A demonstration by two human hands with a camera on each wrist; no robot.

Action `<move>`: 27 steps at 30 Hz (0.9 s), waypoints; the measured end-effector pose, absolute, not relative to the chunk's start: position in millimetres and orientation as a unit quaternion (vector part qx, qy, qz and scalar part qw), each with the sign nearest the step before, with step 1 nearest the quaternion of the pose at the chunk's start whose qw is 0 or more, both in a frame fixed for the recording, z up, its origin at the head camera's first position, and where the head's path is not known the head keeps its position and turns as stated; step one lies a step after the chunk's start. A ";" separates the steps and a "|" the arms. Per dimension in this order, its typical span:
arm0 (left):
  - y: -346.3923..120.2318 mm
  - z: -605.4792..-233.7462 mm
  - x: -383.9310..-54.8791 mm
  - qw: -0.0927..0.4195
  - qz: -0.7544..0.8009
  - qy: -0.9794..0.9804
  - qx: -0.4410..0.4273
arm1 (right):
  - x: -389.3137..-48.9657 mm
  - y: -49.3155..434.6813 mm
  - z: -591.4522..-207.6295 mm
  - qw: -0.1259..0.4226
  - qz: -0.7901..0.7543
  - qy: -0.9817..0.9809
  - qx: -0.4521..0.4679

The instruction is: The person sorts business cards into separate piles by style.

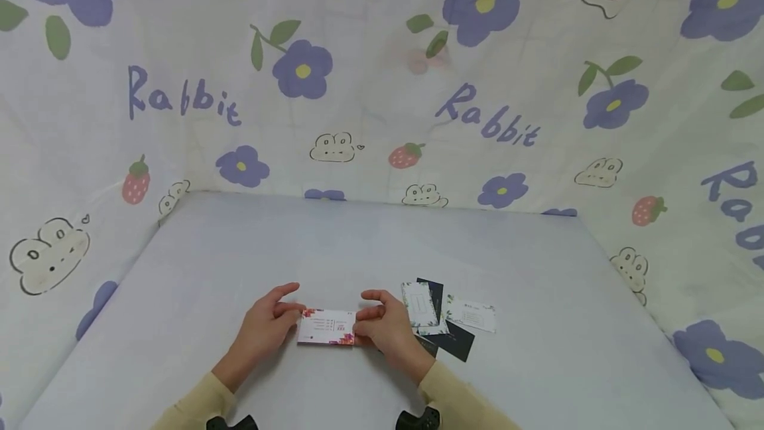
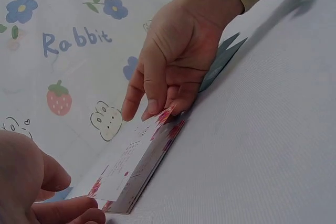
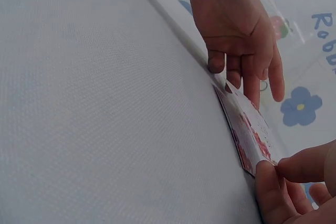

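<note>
A white business card (image 1: 326, 327) with red and pink flowers at its corners lies level between both hands, low over the table. Beneath it, in the left wrist view, a matching card (image 2: 152, 169) shows along the near side, perhaps the top of a thin stack. My left hand (image 1: 262, 325) holds the short left edge with thumb and fingertips. At the opposite short edge my right hand (image 1: 388, 330) pinches the card between thumb and fingers, seen close up in the right wrist view, where flowered cards (image 3: 249, 129) stretch between the two hands.
Right of my right hand lies a loose, overlapping group: a white leaf-bordered card (image 1: 420, 304), a black card (image 1: 458, 342) and another white card (image 1: 471, 314). My right hand partly covers a dark card. A flower-printed cloth (image 1: 370, 105) walls the white table (image 1: 286, 237) behind and at the sides.
</note>
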State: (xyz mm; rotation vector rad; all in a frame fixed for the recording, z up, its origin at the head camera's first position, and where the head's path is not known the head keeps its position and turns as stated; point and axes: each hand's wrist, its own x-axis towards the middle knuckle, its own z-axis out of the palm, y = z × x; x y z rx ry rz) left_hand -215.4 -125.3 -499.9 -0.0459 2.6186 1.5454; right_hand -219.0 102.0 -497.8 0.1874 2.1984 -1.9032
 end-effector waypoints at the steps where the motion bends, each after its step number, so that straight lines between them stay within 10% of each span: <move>1: -125.2 -500.0 -215.4 0.048 0.502 0.864 -0.012 | -219.5 101.7 -497.8 0.112 -0.647 0.752 0.063; 27: -122.1 -505.8 -211.7 0.037 0.494 0.868 -0.011 | -223.0 97.2 -499.4 0.092 -0.593 0.798 0.054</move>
